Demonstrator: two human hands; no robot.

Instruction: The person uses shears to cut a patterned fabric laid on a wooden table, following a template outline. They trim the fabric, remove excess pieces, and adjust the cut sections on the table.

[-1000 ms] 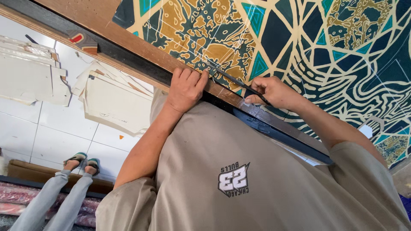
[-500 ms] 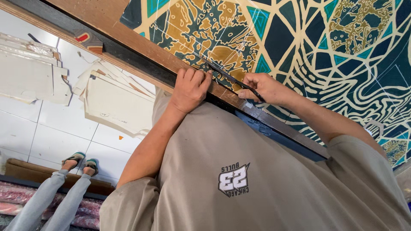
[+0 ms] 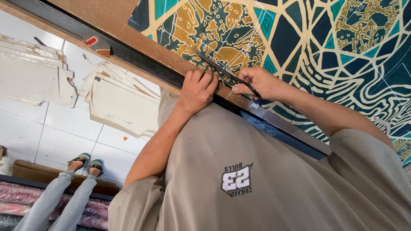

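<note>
Right hand (image 3: 257,83) closed on scissors (image 3: 222,72) — seemingly; left hand (image 3: 197,90) grips frame (image 3: 141,42).

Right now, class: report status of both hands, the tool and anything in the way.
Left hand gripping wooden table edge. Right hand holding black scissors, blades over patterned batik cloth. Nothing blocking the blades.

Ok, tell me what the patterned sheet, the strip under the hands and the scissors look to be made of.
Patterned sheet: likely dyed cloth, matte, flat on the table.
Strip: wood, bare brown grain, with a darker band beside it.
Scissors: apparently dark metal, thin blades; the right hand holds them, the left hand grips the strip.
</note>
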